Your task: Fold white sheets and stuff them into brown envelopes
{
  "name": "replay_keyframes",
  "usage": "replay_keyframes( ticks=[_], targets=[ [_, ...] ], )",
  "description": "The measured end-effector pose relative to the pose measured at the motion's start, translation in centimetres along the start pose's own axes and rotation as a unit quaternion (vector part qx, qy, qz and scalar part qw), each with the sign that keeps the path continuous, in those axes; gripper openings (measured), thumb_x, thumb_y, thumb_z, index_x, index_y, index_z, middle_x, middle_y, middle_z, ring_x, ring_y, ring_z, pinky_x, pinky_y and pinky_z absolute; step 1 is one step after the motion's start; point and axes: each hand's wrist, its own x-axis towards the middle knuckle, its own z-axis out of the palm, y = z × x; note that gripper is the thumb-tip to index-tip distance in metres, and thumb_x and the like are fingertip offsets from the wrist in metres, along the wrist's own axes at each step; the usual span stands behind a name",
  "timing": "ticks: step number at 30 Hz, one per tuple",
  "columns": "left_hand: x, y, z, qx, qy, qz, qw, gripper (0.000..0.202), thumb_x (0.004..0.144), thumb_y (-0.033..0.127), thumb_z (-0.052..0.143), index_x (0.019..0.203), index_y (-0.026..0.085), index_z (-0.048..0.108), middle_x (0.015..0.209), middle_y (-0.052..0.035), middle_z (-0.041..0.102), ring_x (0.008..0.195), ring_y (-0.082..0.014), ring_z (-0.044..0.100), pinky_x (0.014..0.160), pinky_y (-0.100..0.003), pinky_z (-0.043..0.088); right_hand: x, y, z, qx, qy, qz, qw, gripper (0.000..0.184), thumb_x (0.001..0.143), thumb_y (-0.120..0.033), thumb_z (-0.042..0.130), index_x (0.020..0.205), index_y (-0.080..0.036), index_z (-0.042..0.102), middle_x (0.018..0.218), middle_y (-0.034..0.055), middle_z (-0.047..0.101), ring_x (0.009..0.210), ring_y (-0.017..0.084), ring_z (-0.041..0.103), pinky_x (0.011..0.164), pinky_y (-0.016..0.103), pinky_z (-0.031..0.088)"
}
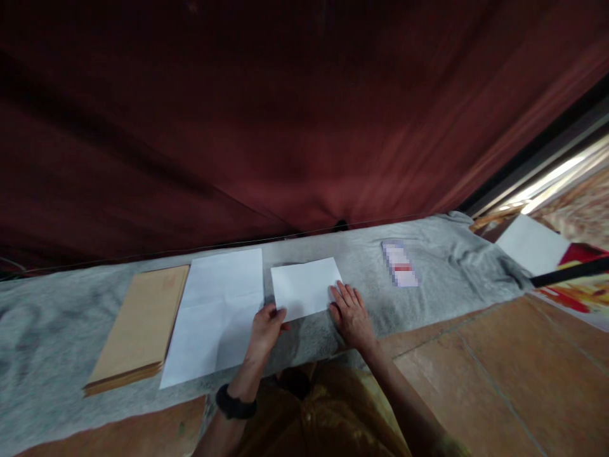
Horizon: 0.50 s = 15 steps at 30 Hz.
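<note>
Crosswise: long axis of small sheet (304, 285) | left fingers (280, 315) pinch corner | right fingers (349, 294) spread

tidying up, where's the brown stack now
In the head view, the brown stack lies at the left on the grey cloth beside the large white sheet.

A dark red curtain (304, 114) fills the far side, hanging in long slanting folds (almost black toward the top). Along it runs the desk (451, 279), under a rumpled grey cloth (38, 343). Brown tiles (480, 374) with pale joints floor the near right. At far right, bright light (554, 181) streaks beside a dark beam (528, 158).
</note>
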Motion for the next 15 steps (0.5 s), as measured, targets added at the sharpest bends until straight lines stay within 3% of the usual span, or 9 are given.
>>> replay_keyframes(
  ticks=[4, 7, 11, 15],
  targets=[
    [-1.1, 0.0, -0.2, -0.024, -0.024, -0.012, 0.999, 0.019, 0.071, 0.032, 0.072, 0.078, 0.017, 0.064, 0.07, 0.0, 0.069, 0.05, -0.0141, 0.065, 0.042, -0.021, 0.04, -0.2, -0.2, 0.0, 0.011, 0.019, 0.011, 1.0, 0.047, 0.103, -0.029, 0.043, 0.147, -0.014, 0.047, 0.155, 0.0147, 0.045, 0.145, 0.032, 0.038, 0.117, 0.053, 0.034],
    [-2.3, -0.3, -0.2, -0.075, -0.047, -0.036, 0.995, 0.02, 0.07, 0.03, 0.074, 0.081, 0.016, 0.064, 0.076, -0.0029, 0.071, 0.054, -0.0156, 0.068, 0.043, -0.021, 0.044, -0.9, -1.6, -0.1, 0.034, 0.041, -0.016, 0.998, 0.049, 0.101, -0.026, 0.045, 0.147, -0.012, 0.046, 0.156, 0.0163, 0.043, 0.148, 0.031, 0.033, 0.118, 0.054, 0.032],
    [-4.3, -1.2, 0.2, -0.15, -0.07, -0.067, 0.984, 0.034, 0.072, 0.028, 0.073, 0.102, 0.017, 0.065, 0.099, -0.0084, 0.075, 0.071, -0.0189, 0.073, 0.059, -0.028, 0.057, -2.2, -4.6, 0.2, 0.075, 0.03, -0.085, 0.993, 0.049, 0.097, -0.019, 0.045, 0.145, -0.016, 0.049, 0.154, 0.0122, 0.047, 0.146, 0.027, 0.036, 0.119, 0.05, 0.032],
    [-6.3, -2.1, 1.1, -0.197, -0.073, -0.094, 0.973, 0.047, 0.07, 0.027, 0.072, 0.115, 0.02, 0.061, 0.11, -0.009, 0.074, 0.08, -0.0228, 0.075, 0.069, -0.035, 0.061, -2.9, -6.3, 1.0, 0.095, 0.028, -0.097, 0.99, 0.051, 0.092, -0.008, 0.04, 0.139, -0.019, 0.057, 0.145, 0.0091, 0.057, 0.137, 0.023, 0.048, 0.117, 0.044, 0.034]
  ],
)
